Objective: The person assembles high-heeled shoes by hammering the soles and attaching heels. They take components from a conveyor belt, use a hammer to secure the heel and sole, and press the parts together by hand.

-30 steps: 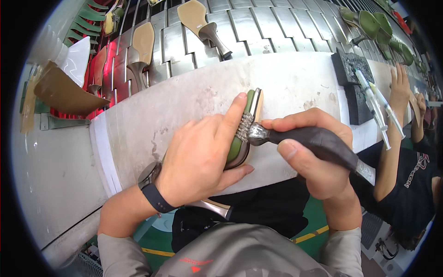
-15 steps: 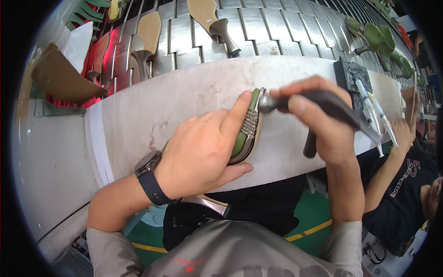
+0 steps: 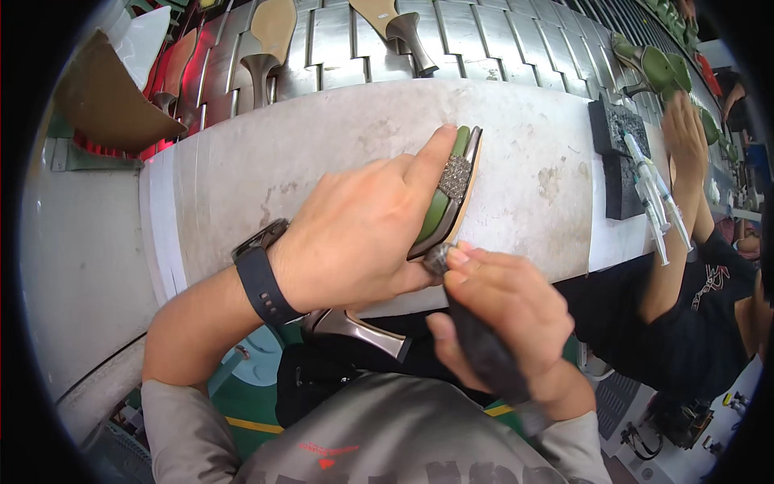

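A high-heeled sandal (image 3: pixel 436 216) lies tilted over the pale worktop, its green insole and glittery strap showing past my fingers. My left hand (image 3: pixel 355 230) is closed over it from above, with the index finger stretched along the strap towards the toe and the thumb on the near side. The sandal's shiny metallic heel (image 3: pixel 363 332) sticks out below my wrist, over the bench's near edge. In my right hand (image 3: pixel 516 310) is a hammer (image 3: pixel 484 343) with a dark handle. Its rounded metal head is at the sandal's near side edge, beside my left thumb; contact is hard to tell.
A slatted metal conveyor (image 3: pixel 339 48) runs behind the worktop (image 3: pixel 322 129), carrying heeled shoe parts (image 3: pixel 270 36) and green shoes (image 3: pixel 661 68). At right lie a black foam block (image 3: pixel 621 189) and syringes (image 3: pixel 653 194). A co-worker's hand (image 3: pixel 685 141) reaches in there; brown board (image 3: pixel 113 105) stands left.
My right hand has brought the hammer down and left, from the toe end to the near side. The sandal has shifted slightly up and right. The co-worker's arm has reached farther out.
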A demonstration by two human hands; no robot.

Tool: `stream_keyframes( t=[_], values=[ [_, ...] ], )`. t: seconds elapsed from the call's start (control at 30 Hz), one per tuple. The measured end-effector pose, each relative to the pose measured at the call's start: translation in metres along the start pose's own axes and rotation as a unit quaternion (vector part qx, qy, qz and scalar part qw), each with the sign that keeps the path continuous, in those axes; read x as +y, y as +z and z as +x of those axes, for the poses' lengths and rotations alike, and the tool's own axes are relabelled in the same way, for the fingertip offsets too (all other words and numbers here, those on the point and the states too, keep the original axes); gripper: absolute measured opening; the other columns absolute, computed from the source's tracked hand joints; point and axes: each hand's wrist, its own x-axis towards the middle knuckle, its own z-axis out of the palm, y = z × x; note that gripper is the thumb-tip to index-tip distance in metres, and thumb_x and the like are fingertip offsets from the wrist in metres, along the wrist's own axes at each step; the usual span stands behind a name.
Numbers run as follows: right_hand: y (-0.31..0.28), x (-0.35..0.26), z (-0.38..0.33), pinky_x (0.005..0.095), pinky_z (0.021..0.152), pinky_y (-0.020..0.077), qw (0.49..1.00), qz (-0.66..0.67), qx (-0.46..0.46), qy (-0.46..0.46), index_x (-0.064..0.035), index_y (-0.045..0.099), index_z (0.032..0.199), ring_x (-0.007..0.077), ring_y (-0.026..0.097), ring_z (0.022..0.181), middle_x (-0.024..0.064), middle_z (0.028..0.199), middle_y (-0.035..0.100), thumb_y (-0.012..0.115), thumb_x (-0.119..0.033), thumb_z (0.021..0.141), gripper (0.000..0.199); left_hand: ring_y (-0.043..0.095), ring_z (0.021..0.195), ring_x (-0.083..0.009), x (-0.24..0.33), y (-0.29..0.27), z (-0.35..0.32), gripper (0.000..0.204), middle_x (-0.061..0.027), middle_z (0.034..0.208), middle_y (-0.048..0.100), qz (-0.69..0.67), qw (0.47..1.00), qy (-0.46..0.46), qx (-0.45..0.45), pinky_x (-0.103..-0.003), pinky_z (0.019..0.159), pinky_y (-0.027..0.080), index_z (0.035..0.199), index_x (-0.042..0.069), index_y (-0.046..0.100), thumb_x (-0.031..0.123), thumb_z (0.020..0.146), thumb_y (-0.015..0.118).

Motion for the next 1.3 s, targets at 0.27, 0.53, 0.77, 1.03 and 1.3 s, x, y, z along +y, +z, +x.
stream_keyframes(
  t=[0.27, 0.53, 0.77, 1.03, 1.3],
  values=[
    [0.006, -0.006, -0.003, 0.0443, 0.088, 0.0643, 0.999, -0.014, 0.036, -0.005, 0.0052, 0.072, 0.111, 0.0375, 0.077, 0.098, 0.0218, 0.105, 0.076, 0.087, -0.002, 0.076, 0.039, 0.069, 0.1, -0.0461, -0.03, -0.011, -0.013, 0.087, -0.0243, 0.111, 0.071, -0.125, 0.992, 0.013, -0.014, -0.047, 0.086, 0.055, 0.159, -0.001, 0.038, 0.027, 0.088, 0.081],
    [0.03, -0.026, -0.011, 0.0415, 0.084, 0.0655, 0.998, -0.057, -0.006, 0.0, 0.0068, 0.073, 0.107, 0.0364, 0.076, 0.094, 0.0221, 0.106, 0.076, 0.089, -0.003, 0.073, 0.039, 0.069, 0.093, -0.0422, -0.023, 0.002, -0.019, 0.041, -0.0205, 0.101, 0.073, -0.097, 0.994, 0.006, 0.055, -0.044, 0.08, 0.055, 0.121, 0.0, 0.071, 0.035, 0.099, 0.074],
    [0.042, -0.03, -0.015, 0.0412, 0.083, 0.0651, 0.994, 0.085, -0.029, 0.067, 0.0061, 0.073, 0.109, 0.0367, 0.076, 0.094, 0.0219, 0.106, 0.076, 0.09, -0.004, 0.07, 0.044, 0.07, 0.09, -0.0391, -0.025, 0.008, -0.02, 0.043, -0.0177, 0.097, 0.073, -0.087, 0.993, 0.007, 0.077, -0.045, 0.077, 0.055, 0.119, 0.001, 0.072, 0.035, 0.094, 0.079],
    [0.043, -0.035, -0.005, 0.0396, 0.079, 0.0645, 0.999, -0.006, -0.039, -0.025, 0.0053, 0.075, 0.103, 0.0351, 0.075, 0.09, 0.0199, 0.102, 0.076, 0.087, -0.005, 0.072, 0.035, 0.069, 0.085, -0.0428, -0.022, 0.007, -0.018, 0.04, -0.0204, 0.092, 0.072, -0.109, 0.992, -0.007, 0.07, -0.045, 0.074, 0.055, 0.114, 0.0, 0.073, 0.036, 0.097, 0.075],
    [0.037, -0.024, -0.028, 0.045, 0.094, 0.0609, 0.995, -0.09, 0.044, -0.004, 0.0075, 0.067, 0.118, 0.0403, 0.076, 0.104, 0.0262, 0.112, 0.076, 0.08, 0.002, 0.084, 0.036, 0.07, 0.09, -0.0445, -0.025, 0.004, -0.015, 0.037, -0.0247, 0.097, 0.073, -0.116, 0.992, -0.003, 0.043, -0.045, 0.078, 0.055, 0.118, 0.0, 0.074, 0.034, 0.106, 0.064]
  ],
)
